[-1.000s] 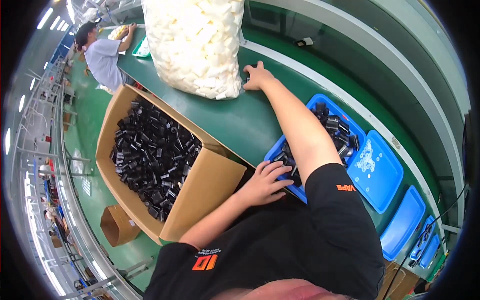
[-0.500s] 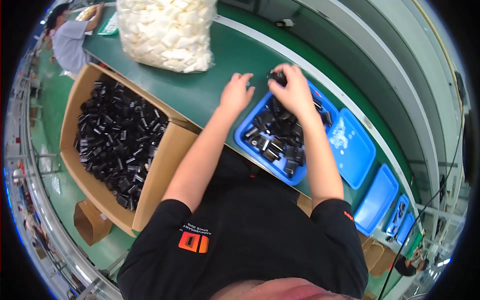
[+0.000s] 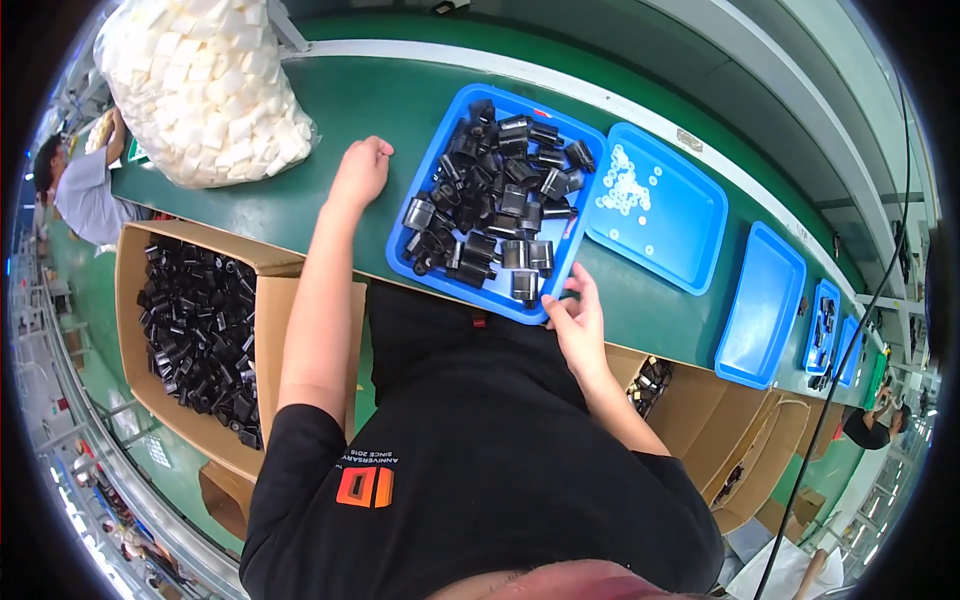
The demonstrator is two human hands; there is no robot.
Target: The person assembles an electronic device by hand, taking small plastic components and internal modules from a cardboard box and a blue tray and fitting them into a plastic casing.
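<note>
A blue tray (image 3: 408,262) filled with small black plastic parts (image 3: 512,200) sits on the green table in front of me. My right hand (image 3: 577,325) is at its near right corner, thumb and fingers closed on the rim. Left of the tray and apart from it, my left hand (image 3: 362,172) hovers over the bare tabletop with its fingers curled in. Nothing shows in that hand.
A clear bag of whitish pieces (image 3: 205,95) stands at the far left. Below it is a cardboard box (image 3: 185,425) of black parts. To the right lie a blue tray with small white rings (image 3: 625,185) and another blue tray (image 3: 762,300). Other people work farther off.
My right hand has let go of a black part and moved to the tray's near right corner. My left hand's fingers have curled in. The view has turned right.
</note>
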